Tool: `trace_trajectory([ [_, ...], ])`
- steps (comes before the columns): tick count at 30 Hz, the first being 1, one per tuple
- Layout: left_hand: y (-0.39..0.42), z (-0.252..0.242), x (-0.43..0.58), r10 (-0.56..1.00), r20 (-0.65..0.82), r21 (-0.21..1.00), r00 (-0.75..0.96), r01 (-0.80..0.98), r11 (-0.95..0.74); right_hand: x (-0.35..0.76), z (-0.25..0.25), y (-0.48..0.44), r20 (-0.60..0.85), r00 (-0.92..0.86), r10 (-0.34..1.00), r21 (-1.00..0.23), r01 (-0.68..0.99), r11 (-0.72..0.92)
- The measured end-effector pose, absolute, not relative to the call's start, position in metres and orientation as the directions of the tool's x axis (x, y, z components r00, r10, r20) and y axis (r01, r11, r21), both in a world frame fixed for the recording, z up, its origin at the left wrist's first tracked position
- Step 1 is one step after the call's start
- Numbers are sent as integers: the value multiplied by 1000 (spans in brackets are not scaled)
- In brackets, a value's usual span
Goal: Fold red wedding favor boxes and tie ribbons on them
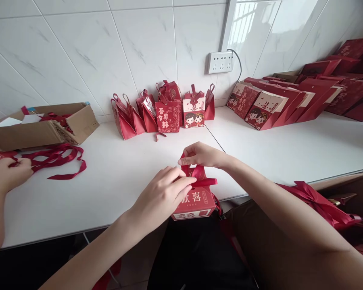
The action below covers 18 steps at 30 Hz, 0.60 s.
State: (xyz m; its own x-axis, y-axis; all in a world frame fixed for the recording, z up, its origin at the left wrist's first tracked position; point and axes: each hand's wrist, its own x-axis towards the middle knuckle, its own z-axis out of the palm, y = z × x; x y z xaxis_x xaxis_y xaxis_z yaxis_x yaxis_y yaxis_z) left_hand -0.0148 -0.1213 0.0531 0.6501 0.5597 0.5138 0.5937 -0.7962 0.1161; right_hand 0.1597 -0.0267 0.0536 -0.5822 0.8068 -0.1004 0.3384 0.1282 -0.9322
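Note:
A red gift box (196, 201) with pale Chinese characters sits at the table's front edge, directly before me. A red satin ribbon (210, 182) is looped at its top, with one short end sticking out to the right. From the left, my left hand (166, 185) pinches the ribbon low on the box, fingertips together. My right hand (201, 155) grips the upper ribbon loop between thumb and fingers, just behind the left hand. The knot itself is mostly hidden by my fingers. A dark red tassel (218, 205) hangs at the box's right side.
At far left, another person's hand (10, 173) holds loose red ribbon (63, 161) beside a cardboard box (48, 133). Several small gift boxes (168, 117) stand by the wall. Larger red boxes (266, 106) line the right. An open carton (345, 181) with beribboned boxes sits below right.

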Motion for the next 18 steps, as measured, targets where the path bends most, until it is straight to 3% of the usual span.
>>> trace_trajectory([
  [6,-119,56,-16,588,469,200,659,570,-797,150,45,-23,-94,-584,807,-964,256,73],
  [18,-116,54,-17,590,473,248,655,543,-802,140,53,-20,-97,-562,822,-863,459,212],
])
